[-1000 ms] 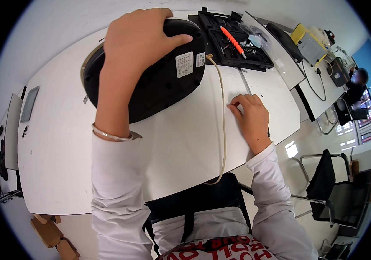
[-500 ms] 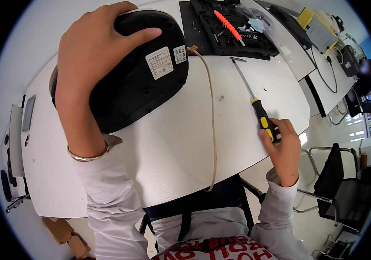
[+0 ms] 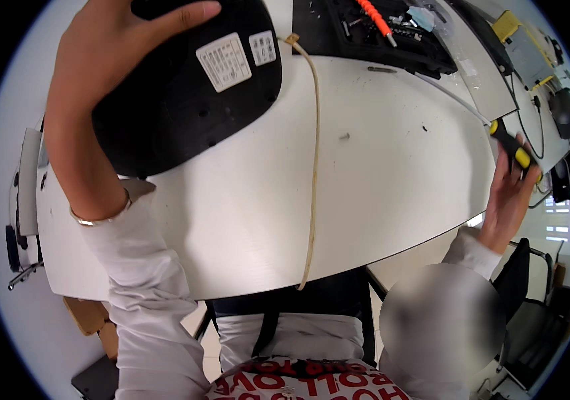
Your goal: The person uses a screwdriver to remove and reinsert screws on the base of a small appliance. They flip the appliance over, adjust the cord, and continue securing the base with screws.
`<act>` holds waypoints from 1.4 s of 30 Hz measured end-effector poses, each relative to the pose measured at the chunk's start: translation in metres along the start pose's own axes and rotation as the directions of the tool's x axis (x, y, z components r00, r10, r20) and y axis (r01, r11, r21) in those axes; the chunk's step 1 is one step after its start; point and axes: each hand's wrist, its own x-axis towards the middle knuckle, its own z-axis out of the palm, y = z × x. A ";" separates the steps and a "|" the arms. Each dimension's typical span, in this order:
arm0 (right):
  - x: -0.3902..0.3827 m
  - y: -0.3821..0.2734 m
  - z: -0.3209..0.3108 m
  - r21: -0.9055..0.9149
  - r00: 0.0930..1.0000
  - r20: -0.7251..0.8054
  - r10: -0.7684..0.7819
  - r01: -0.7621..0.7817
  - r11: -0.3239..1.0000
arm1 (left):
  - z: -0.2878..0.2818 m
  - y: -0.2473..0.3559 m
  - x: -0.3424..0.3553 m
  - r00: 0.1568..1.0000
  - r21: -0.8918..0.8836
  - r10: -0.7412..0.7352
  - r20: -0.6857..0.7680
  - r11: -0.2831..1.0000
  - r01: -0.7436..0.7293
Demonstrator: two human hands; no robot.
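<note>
A black rounded appliance (image 3: 178,127) lies on the white table (image 3: 245,233) at the left, its flat underside with two white labels facing me. My left hand (image 3: 102,63) grips its far left side, the thumb across the underside; the other fingertips are out of sight. A beige cord (image 3: 316,120) runs from it over the table's near edge. At the right edge, my right hand (image 3: 506,193) holds a screwdriver (image 3: 515,150) with a black and yellow handle, its shaft pointing far left. Near the shaft's tip lies a small dark metal bit (image 3: 382,69). A small screw (image 3: 344,136) rests mid-table.
An open black tool case (image 3: 438,57) with an orange flexible shaft (image 3: 375,20) sits at the far side on a dark mat (image 3: 308,33). A yellow and grey case (image 3: 522,50) stands on another table. Black chairs stand at the right, cardboard (image 3: 87,315) at lower left.
My right hand has moved right and away from me with the screwdriver, its shaft now lying at a flatter slant. The appliance, my left hand and the table appear shifted left and up.
</note>
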 end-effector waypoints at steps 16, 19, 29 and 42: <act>-0.022 0.034 0.015 -0.038 0.987 0.003 0.164 -0.163 0.986 | -0.011 0.011 -0.013 0.987 -0.027 0.153 -0.040 0.988 -0.154; -0.023 0.035 0.015 -0.106 0.990 0.006 0.144 -0.142 0.984 | 0.000 0.005 -0.014 0.978 -0.015 0.179 -0.105 0.983 -0.181; -0.023 0.040 0.024 -0.119 0.985 0.064 0.159 -0.151 0.981 | -0.015 -0.027 -0.009 0.982 -0.454 0.169 0.079 0.884 -0.116; -0.025 0.033 0.009 -0.094 0.989 -0.026 0.143 -0.145 0.985 | 0.010 0.004 -0.005 0.991 -0.140 0.129 0.015 0.982 -0.126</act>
